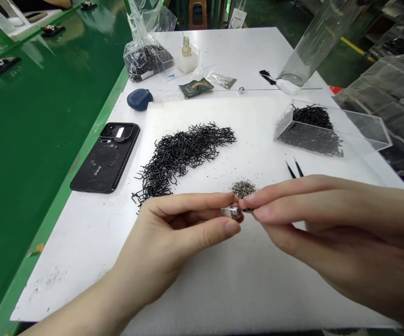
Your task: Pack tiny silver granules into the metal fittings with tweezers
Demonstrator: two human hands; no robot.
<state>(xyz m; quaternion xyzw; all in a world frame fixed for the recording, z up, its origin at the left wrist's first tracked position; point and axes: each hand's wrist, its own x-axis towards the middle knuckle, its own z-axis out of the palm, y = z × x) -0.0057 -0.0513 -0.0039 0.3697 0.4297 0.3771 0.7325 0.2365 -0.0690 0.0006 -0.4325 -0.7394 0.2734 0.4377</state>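
Metal piece (235, 213) sits pinched in left hand (177, 228), just beside right hand (331, 228) gripping black piece (248, 210).

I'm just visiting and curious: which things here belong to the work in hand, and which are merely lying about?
Probably in use: silvery piece in the left hand, bent black pieces, tiny metallic bits, tweezers.
Apparently just lying about: phone, dark blue rounded object, green packet.

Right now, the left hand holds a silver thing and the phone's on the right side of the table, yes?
Not quite: the head view shows the phone on the left side of the table. The left hand does hold a silver thing.
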